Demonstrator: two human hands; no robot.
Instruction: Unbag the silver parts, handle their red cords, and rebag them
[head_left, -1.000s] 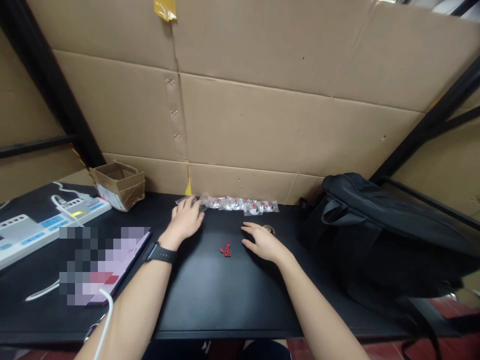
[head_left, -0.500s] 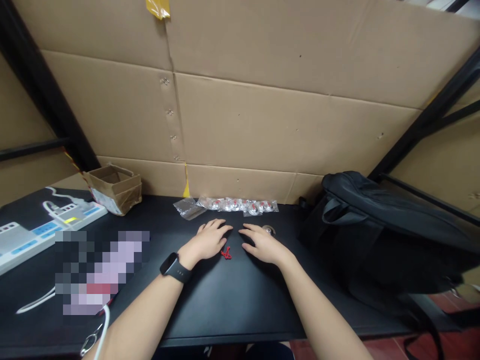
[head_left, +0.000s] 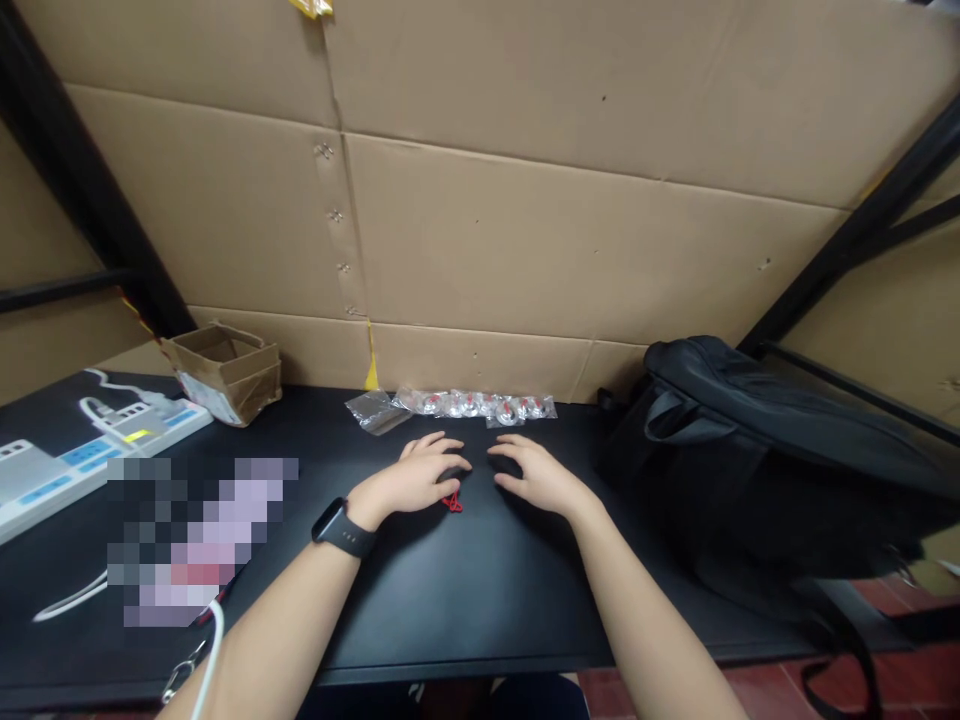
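Head view: we had the red cord (head_left: 454, 504) on the table (head_left: 465, 600), just below the left hand's (head_left: 420, 482) thumb tip, on the side nearer the person and partly covered; contact, we couldn't tell. Tangled shape, so we read no clear long axis. Left hand was nearer, fingers spread, no grip seen. Right hand (head_left: 546, 480) sat apart to the cord's right, fingers parted, nothing visible held. Packets (head_left: 506, 412) lay beyond both.

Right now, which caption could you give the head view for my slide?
Left hand by a red cord, right hand opposite, clear packets behind them.
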